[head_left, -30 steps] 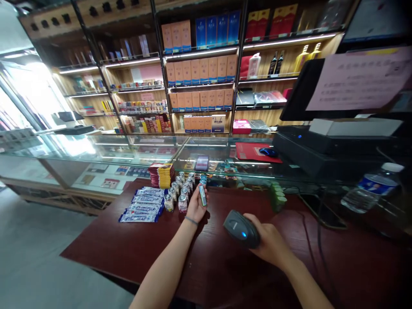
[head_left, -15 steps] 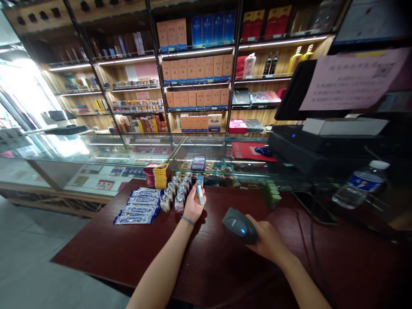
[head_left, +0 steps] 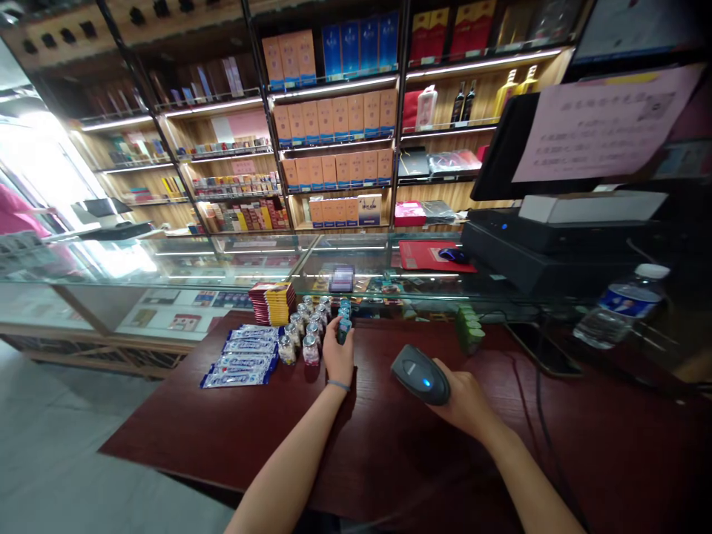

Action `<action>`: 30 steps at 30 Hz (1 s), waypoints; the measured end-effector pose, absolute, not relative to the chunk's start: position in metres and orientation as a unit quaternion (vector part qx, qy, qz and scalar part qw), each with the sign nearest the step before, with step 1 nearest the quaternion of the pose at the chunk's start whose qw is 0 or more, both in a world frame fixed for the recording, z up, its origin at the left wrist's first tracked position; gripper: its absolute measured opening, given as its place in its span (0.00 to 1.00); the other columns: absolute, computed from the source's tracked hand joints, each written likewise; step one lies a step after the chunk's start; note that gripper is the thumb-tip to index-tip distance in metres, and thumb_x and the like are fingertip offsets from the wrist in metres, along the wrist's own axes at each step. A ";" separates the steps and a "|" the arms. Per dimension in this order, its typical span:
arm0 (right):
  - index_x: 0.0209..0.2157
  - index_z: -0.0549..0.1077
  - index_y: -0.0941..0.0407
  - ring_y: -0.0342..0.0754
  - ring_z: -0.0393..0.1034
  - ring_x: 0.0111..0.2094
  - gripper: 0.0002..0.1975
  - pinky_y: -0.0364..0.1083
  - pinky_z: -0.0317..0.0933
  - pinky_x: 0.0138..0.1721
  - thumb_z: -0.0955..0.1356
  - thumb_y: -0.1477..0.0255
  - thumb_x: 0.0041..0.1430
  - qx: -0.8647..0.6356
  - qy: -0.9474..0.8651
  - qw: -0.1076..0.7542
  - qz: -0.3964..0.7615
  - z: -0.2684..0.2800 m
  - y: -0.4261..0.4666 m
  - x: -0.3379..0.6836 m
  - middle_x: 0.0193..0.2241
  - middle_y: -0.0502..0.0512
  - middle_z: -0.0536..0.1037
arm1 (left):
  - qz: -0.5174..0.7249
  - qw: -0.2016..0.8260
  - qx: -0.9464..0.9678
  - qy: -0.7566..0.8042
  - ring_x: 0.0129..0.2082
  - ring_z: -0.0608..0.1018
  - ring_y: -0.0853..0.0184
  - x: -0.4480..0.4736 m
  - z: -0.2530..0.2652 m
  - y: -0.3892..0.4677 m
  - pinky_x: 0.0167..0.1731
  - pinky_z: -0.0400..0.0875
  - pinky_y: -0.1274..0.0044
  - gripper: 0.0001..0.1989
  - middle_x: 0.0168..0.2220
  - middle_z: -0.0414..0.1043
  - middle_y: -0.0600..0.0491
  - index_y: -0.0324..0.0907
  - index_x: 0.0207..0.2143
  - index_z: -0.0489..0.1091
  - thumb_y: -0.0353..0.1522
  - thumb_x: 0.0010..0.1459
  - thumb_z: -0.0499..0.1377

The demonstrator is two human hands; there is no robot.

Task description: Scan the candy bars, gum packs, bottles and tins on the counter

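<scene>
My left hand (head_left: 338, 354) is closed, thumb and fingers around a small blue-green pack (head_left: 343, 331). It is at the near end of a short row of similar blue-green packs (head_left: 345, 305); whether the pack rests on the table I cannot tell. Close by on the left stand small lidded jars (head_left: 311, 348) with silver tops, in rows. Gripped by its handle in my right hand (head_left: 464, 400) is a dark barcode scanner (head_left: 421, 373) with a lit blue light, held above the table and pointing up-left.
On the dark red table (head_left: 222, 437) lie blue-white sachets (head_left: 242, 360), stacked red and yellow packs (head_left: 272, 302) and green packs (head_left: 470, 328). At right are a phone (head_left: 544, 348), a water bottle (head_left: 620, 308) and a cable. A glass counter (head_left: 250, 256) runs along the back.
My left hand has turned and lowered the small pack to the row of blue-green packs; its pale side no longer shows. The scanner has shifted slightly right and up in view.
</scene>
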State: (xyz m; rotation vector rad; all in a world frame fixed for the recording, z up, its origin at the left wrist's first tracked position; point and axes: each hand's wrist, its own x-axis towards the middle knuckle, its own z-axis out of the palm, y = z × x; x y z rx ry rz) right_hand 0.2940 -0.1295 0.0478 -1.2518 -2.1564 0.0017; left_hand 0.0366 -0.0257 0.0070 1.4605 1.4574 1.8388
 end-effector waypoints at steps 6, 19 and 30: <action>0.48 0.66 0.56 0.56 0.80 0.24 0.19 0.45 0.62 0.24 0.67 0.72 0.52 -0.464 -0.824 0.323 -0.045 0.043 -0.128 0.294 0.25 0.53 0.82 | 0.625 0.110 0.526 0.566 0.48 0.73 0.57 0.031 -0.005 -0.019 0.52 0.70 0.62 0.17 0.46 0.70 0.45 0.40 0.48 0.68 0.31 0.57 0.64; 0.46 0.67 0.55 0.57 0.80 0.24 0.17 0.45 0.61 0.24 0.67 0.73 0.53 -0.480 -0.814 0.328 -0.013 0.045 -0.130 0.294 0.24 0.53 0.81 | 0.609 0.104 0.530 0.581 0.48 0.72 0.58 0.031 -0.008 -0.007 0.53 0.68 0.62 0.19 0.46 0.66 0.47 0.41 0.49 0.66 0.29 0.55 0.64; 0.42 0.69 0.52 0.55 0.80 0.26 0.14 0.45 0.65 0.26 0.69 0.71 0.51 -0.519 -0.773 0.361 0.056 0.035 -0.125 0.298 0.25 0.53 0.82 | 0.608 0.107 0.556 0.557 0.57 0.69 0.53 0.032 -0.007 -0.011 0.60 0.63 0.56 0.30 0.54 0.65 0.42 0.42 0.60 0.61 0.31 0.56 0.65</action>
